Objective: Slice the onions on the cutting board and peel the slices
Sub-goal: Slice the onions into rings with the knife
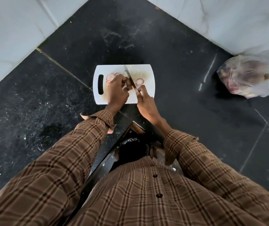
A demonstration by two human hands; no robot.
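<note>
A white cutting board [145, 70] lies on the black countertop. My left hand [116, 92] curls its fingers over an onion piece [128, 82] in the board's middle. My right hand [145, 103] grips the handle of a knife [129, 77], forefinger stretched along its back; the blade lies across the onion piece, tip pointing away from me. A cut onion half [110, 77] sits left of my left hand, near the board's handle slot. One onion slice [139, 81] lies flat to the right of the blade.
A clear plastic bag [248, 77] holding onions rests at the right against the white tiled wall [228, 22]. Another tiled wall [13, 30] runs along the left. The black countertop [163, 38] forms a corner behind the board; its front edge lies by my body.
</note>
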